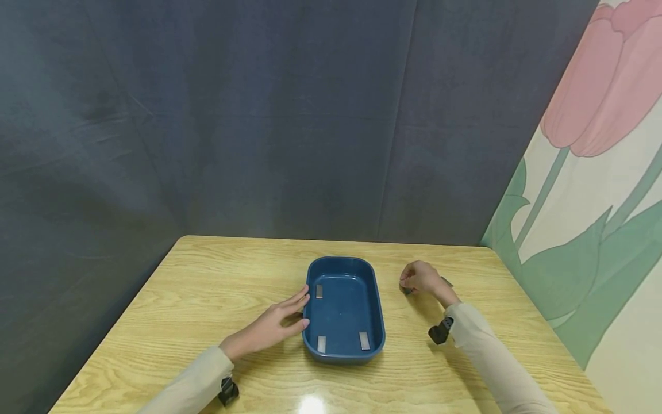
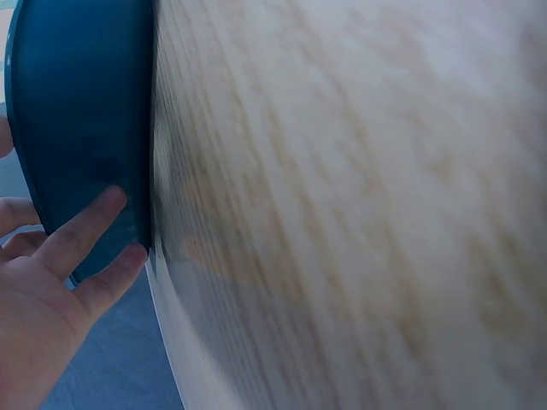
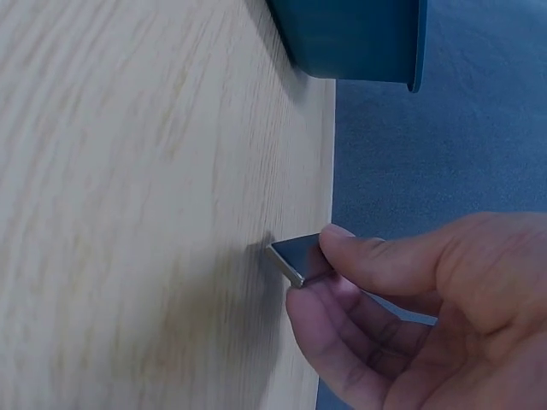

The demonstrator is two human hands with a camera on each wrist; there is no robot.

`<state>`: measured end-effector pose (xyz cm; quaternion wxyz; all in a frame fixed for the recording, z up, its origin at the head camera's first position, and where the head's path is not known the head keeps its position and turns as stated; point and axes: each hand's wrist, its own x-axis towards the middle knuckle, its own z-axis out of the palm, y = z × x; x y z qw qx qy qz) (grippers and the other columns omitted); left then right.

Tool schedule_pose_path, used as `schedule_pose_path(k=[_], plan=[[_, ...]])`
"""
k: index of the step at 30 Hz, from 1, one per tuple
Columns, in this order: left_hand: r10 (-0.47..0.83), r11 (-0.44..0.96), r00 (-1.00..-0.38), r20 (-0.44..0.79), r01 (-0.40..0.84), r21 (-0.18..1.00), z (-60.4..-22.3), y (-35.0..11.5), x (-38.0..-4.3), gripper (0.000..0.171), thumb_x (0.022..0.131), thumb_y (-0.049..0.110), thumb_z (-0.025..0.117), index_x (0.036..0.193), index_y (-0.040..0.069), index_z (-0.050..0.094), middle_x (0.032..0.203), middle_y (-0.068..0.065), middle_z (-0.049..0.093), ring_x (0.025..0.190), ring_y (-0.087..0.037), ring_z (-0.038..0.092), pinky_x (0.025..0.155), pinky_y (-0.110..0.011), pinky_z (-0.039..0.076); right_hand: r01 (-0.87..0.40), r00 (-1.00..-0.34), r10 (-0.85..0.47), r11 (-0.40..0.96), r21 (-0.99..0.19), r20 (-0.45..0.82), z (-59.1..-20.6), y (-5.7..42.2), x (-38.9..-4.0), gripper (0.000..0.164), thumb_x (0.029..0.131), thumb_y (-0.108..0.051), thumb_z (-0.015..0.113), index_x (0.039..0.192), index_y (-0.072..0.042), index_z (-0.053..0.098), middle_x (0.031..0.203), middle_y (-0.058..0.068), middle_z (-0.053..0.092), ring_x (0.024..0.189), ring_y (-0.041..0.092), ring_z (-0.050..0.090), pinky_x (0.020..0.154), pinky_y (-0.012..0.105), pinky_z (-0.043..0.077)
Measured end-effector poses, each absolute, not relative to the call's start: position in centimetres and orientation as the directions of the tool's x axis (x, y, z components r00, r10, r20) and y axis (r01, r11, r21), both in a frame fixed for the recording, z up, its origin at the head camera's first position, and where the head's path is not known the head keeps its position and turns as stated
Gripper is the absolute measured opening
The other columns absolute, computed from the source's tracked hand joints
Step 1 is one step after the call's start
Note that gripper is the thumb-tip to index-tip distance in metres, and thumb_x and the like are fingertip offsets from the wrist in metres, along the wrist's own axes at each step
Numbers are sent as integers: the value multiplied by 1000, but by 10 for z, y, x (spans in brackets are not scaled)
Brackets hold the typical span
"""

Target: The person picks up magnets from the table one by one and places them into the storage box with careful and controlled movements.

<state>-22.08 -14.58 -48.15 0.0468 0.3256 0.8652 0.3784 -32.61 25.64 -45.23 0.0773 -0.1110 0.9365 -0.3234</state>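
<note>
A blue rectangular plastic tub (image 1: 340,357) stands on the table, with three small silver rectangular pieces inside: one at the far left (image 1: 319,291), one at the near left (image 1: 322,344) and one at the near right (image 1: 364,340). My left hand (image 1: 274,326) touches the tub's left side with fairly straight, spread fingers; in the left wrist view, fingertips (image 2: 111,201) lie against the outer wall. To the right of the tub, my right hand (image 1: 421,277) pinches a small flat metallic block (image 3: 299,256) between thumb and fingers, low over the tabletop. The fingers cover part of that block.
Beyond my right wrist, a small dark flat piece (image 1: 447,282) lies on the wood-grain table (image 1: 217,276), partly hidden by the hand. A dark blue curtain (image 1: 289,126) hangs behind the table's far edge. A wall with painted tulips (image 1: 589,253) borders the right side.
</note>
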Motion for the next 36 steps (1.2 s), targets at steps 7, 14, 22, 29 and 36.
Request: schedule_pose_path(k=[7, 14, 22, 29, 36], plan=[[597, 506, -786, 164, 526, 684, -481, -146, -220, 68, 103, 40, 54, 154, 3, 30, 165, -6, 13, 144, -28, 28, 111, -54, 30, -173, -964, -259, 766, -620, -51, -451, 252, -326, 4, 92, 1, 66, 90, 4, 67, 77, 7, 64, 64, 25, 62, 61, 39, 55], [594, 504, -788, 160, 521, 689, -483, -146, -220, 68, 103, 41, 53, 155, 4, 30, 164, -5, 13, 144, -28, 26, 111, -52, 31, -193, -962, -270, 764, -616, -33, -450, 249, -327, 5, 92, 1, 65, 88, 4, 68, 75, 11, 65, 63, 27, 63, 60, 38, 55], [592, 504, -790, 157, 515, 693, -483, -146, -220, 69, 103, 43, 53, 155, 5, 29, 165, -4, 13, 144, -26, 26, 111, -50, 32, -207, -963, -271, 763, -612, -12, -449, 245, -327, 5, 92, 1, 66, 87, 3, 68, 71, 11, 65, 62, 30, 64, 61, 42, 55], [600, 497, -784, 160, 522, 693, -482, -146, -221, 69, 103, 44, 52, 155, 4, 29, 164, -7, 13, 144, -28, 27, 111, -51, 32, -230, -954, -299, 726, -649, 4, -446, 242, -325, 6, 90, 7, 63, 87, 5, 68, 75, 12, 66, 64, 32, 65, 63, 46, 57], [600, 494, -782, 166, 526, 692, -481, -146, -220, 69, 103, 43, 52, 154, 3, 29, 164, -8, 13, 145, -29, 26, 111, -52, 32, -234, -954, -298, 734, -637, 7, -446, 240, -327, 6, 90, 4, 65, 85, 3, 69, 73, 10, 65, 63, 28, 65, 61, 40, 57]])
